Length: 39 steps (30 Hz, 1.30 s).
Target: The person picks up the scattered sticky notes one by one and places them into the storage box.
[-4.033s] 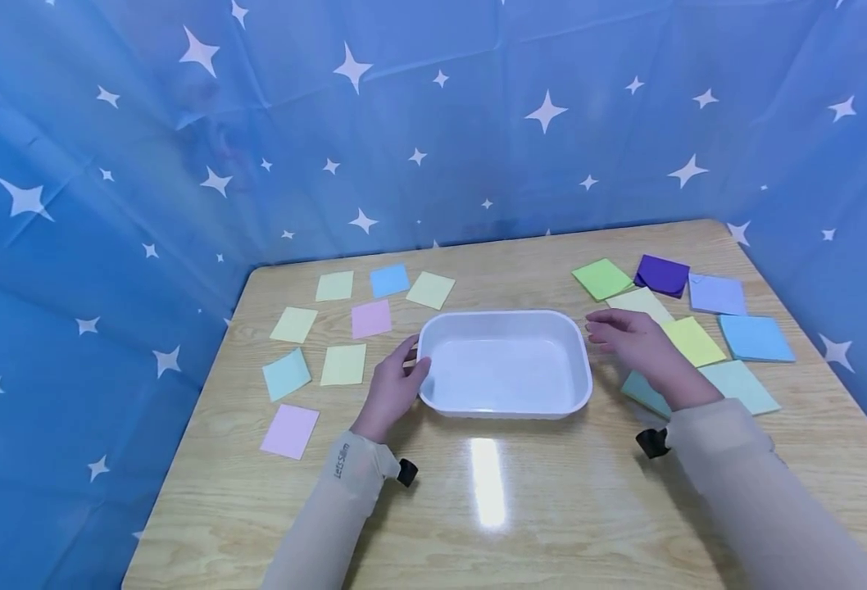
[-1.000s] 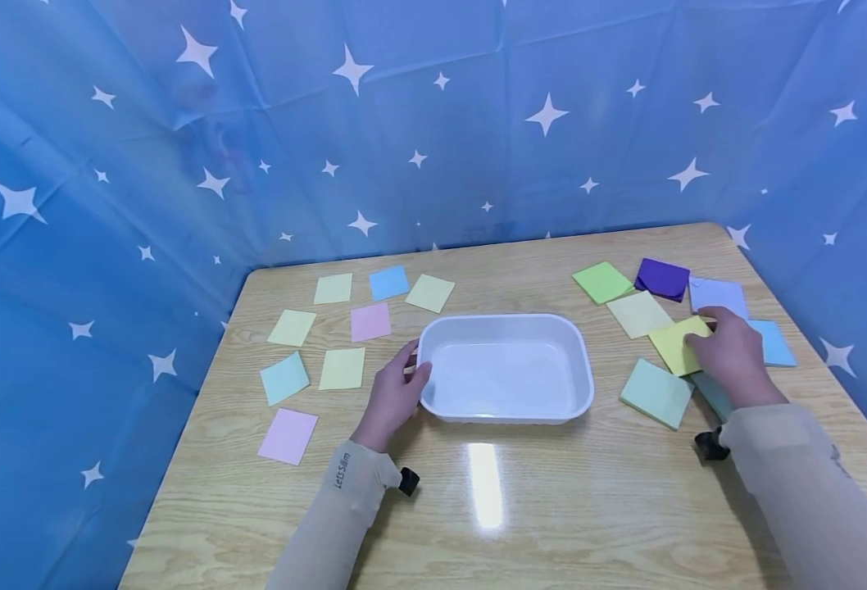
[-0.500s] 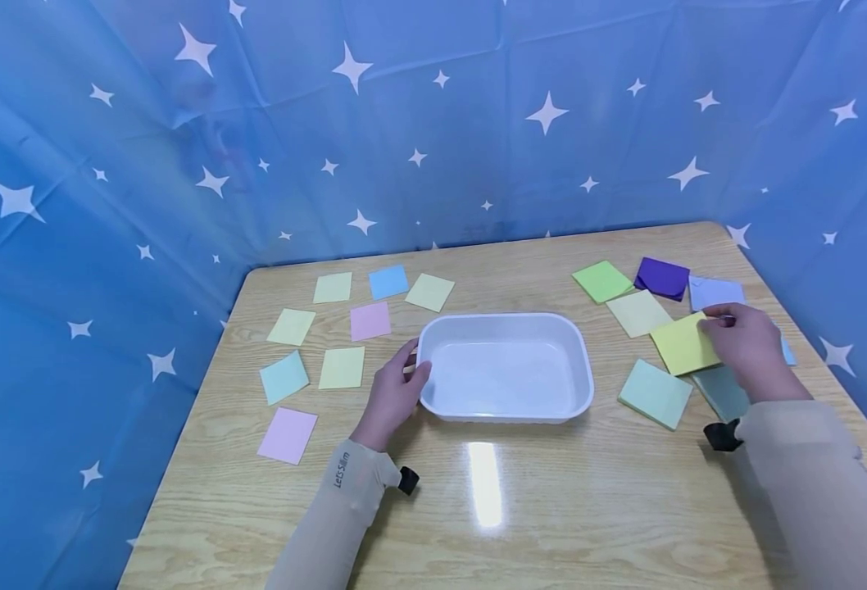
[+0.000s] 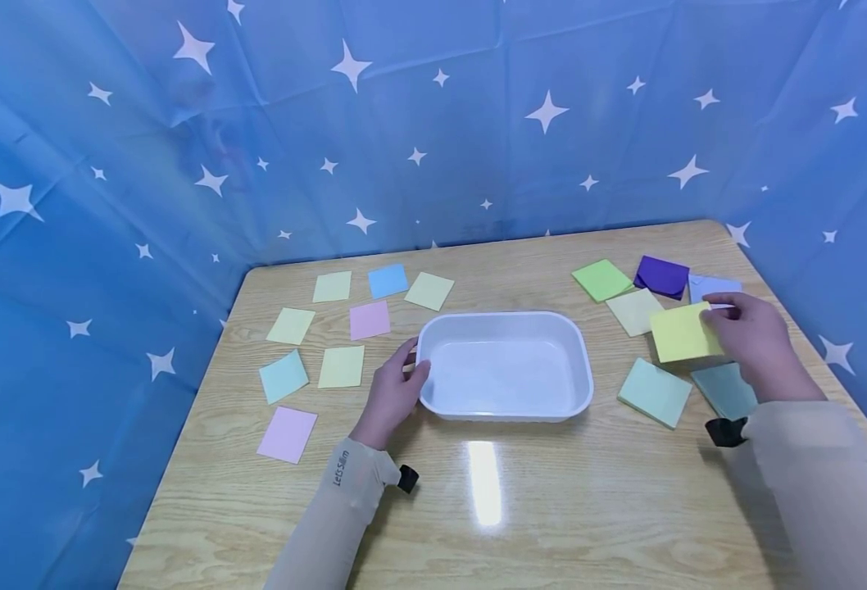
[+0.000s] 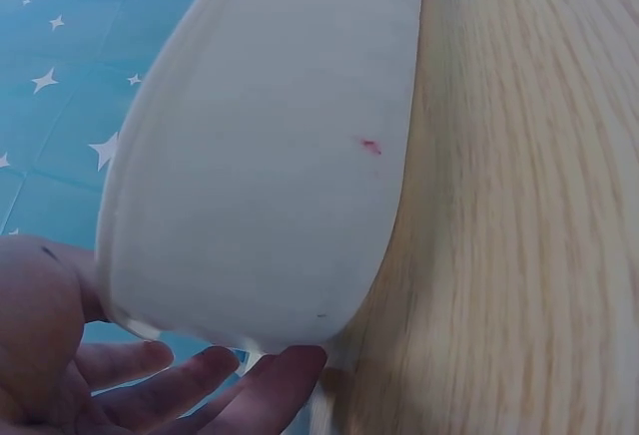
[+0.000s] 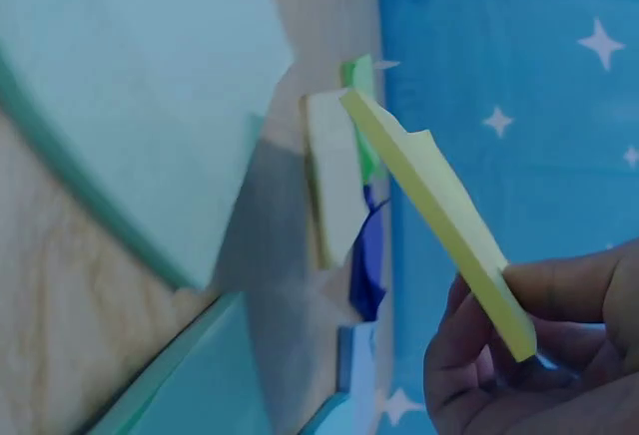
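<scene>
Raising yellow pad (image 4: 680,334), newly off surface (image 4: 566,508) | right hand (image 4: 760,338): pinching pad | left hand (image 4: 392,399): gripping white tray (image 4: 507,373) | pick-up apparently complete

We see the head view bright and even, with white glare (image 4: 485,483) on the table (image 4: 551,508) just nearer than the tub (image 4: 506,369), and soft shadow (image 4: 413,424) at its left. Our wrist views are dimmer; the tub's outer wall (image 5: 265,156) looks grey.

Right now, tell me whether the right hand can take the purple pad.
Probably not: the right hand pinches the yellow pad, so its grip is taken, though nothing appears to cover the purple pad.
</scene>
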Motion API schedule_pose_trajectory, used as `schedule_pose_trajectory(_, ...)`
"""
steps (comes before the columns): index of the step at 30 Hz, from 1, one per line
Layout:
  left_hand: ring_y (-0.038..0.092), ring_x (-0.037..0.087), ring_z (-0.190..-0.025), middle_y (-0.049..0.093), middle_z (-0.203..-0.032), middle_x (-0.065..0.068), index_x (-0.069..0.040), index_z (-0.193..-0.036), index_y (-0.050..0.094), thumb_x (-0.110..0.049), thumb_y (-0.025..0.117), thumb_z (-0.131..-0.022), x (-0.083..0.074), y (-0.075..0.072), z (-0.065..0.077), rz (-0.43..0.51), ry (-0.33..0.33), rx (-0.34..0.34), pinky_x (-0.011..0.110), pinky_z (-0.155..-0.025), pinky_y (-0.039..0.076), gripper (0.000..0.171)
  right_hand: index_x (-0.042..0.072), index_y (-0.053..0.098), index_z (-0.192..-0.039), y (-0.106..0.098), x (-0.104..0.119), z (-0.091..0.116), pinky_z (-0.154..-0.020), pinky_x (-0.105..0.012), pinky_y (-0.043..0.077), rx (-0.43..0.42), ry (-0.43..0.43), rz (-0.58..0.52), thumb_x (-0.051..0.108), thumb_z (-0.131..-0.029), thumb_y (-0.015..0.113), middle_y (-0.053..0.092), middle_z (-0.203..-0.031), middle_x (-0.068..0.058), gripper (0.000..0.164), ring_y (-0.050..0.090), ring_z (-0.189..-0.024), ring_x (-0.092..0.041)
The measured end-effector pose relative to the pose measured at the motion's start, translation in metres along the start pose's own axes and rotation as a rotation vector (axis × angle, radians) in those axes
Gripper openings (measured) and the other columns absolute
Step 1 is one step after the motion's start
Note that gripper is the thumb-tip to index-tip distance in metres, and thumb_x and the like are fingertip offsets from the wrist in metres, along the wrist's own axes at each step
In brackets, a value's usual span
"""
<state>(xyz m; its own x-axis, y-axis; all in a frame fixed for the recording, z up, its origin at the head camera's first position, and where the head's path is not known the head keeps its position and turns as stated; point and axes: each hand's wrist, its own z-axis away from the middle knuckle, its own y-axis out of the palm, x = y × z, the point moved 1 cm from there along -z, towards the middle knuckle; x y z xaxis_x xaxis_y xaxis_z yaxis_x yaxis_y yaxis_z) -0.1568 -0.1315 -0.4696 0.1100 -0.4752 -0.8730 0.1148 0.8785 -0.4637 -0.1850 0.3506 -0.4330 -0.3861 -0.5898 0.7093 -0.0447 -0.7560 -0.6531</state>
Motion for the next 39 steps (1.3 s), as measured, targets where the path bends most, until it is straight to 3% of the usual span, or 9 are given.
schedule_pose_trajectory(6,0.066,0.039,-0.122,0.061,-0.141,0.017,-0.020,-0.156,0.044,-0.028,0.056,-0.106,0.000,0.000,0.000,0.006,-0.011,0.000,0.035,-0.073,0.065,0.052,-0.001,0.041,-0.153,0.007,0.019,0.007,-0.062,-0.018,0.049,-0.009,-0.081,-0.032,0.029,-0.109,0.041,0.041,-0.145,-0.032,0.054,0.050,-0.104,-0.029)
schedule_pose_trajectory(20,0.066,0.039,-0.123,0.060,-0.141,0.017,-0.020,-0.156,0.044,-0.028,0.056,-0.106,-0.001,0.001,0.000,-0.002,-0.025,-0.007,0.035,-0.075,0.065,0.052,-0.003,0.047,-0.147,0.026,0.058,0.022,-0.066,-0.019,0.052,0.066,-0.205,-0.125,0.028,-0.109,0.047,0.049,-0.114,-0.007,0.049,0.051,-0.088,-0.010)
schedule_pose_trajectory(30,0.067,0.038,-0.121,0.061,-0.140,0.018,-0.017,-0.156,0.044,-0.027,0.055,-0.106,-0.001,0.001,0.000,0.002,-0.013,-0.008,0.041,-0.087,0.064,0.052,-0.002,0.049,-0.144,0.045,0.080,0.034,-0.070,-0.018,0.058,0.132,-0.248,-0.126,0.024,-0.108,0.049,0.053,-0.122,-0.017,0.045,0.057,-0.087,-0.007)
schedule_pose_trajectory(39,0.068,0.037,-0.119,0.061,-0.139,0.019,-0.015,-0.156,0.042,-0.024,0.054,-0.106,-0.002,0.003,0.000,0.000,-0.017,-0.011,0.040,-0.088,0.064,0.052,-0.003,0.052,-0.142,0.070,0.098,0.040,-0.075,-0.020,0.061,0.243,-0.281,-0.121,0.019,-0.107,0.052,0.057,-0.123,-0.023,0.040,0.063,-0.090,-0.010)
